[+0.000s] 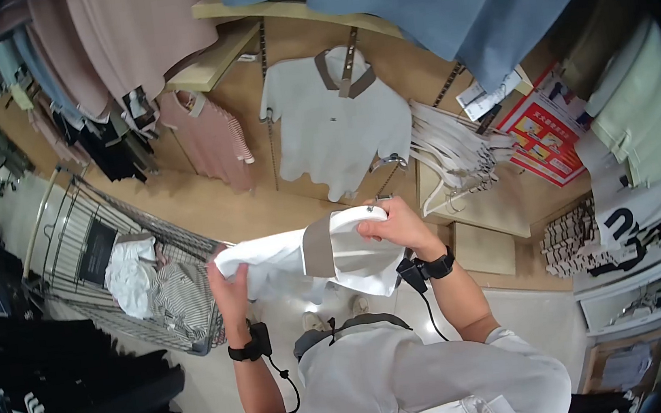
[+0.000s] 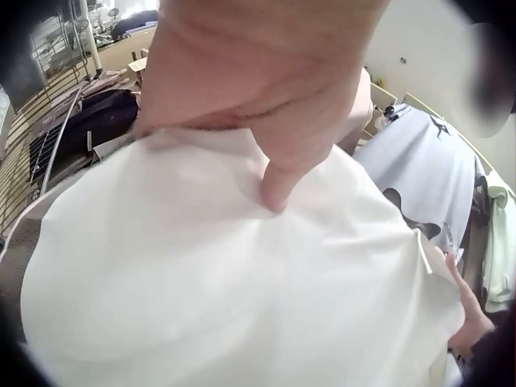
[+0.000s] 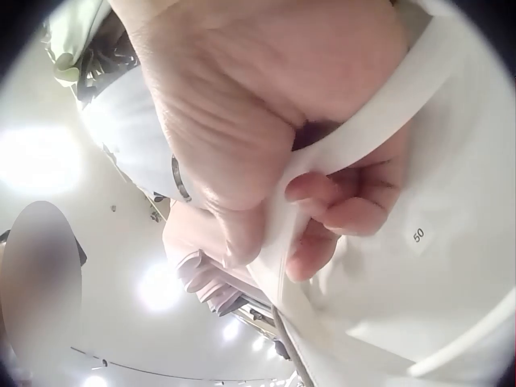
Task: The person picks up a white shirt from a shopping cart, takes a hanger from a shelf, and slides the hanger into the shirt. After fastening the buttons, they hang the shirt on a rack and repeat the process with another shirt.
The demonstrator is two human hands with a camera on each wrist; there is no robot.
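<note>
A white garment (image 1: 271, 254) with a brown-grey band (image 1: 318, 249) is stretched between the two hands in the head view. The left hand (image 1: 230, 290) pinches its left end, thumb on top; in the left wrist view the thumb of the left hand (image 2: 266, 97) presses into the white cloth (image 2: 201, 258). At the other end the right hand (image 1: 402, 227) grips the edge. Close up in the right wrist view, the fingers and thumb of the right hand (image 3: 274, 137) curl round a white edge strip (image 3: 387, 105), beside cloth marked 50 (image 3: 418, 235).
A wire cart (image 1: 81, 267) holding a white garment (image 1: 133, 276) and a striped one (image 1: 186, 296) stands at the left. Ahead, a pale shirt (image 1: 337, 120) hangs on the wall near white hangers (image 1: 455, 151). Dark clothes (image 1: 98, 388) hang at the lower left.
</note>
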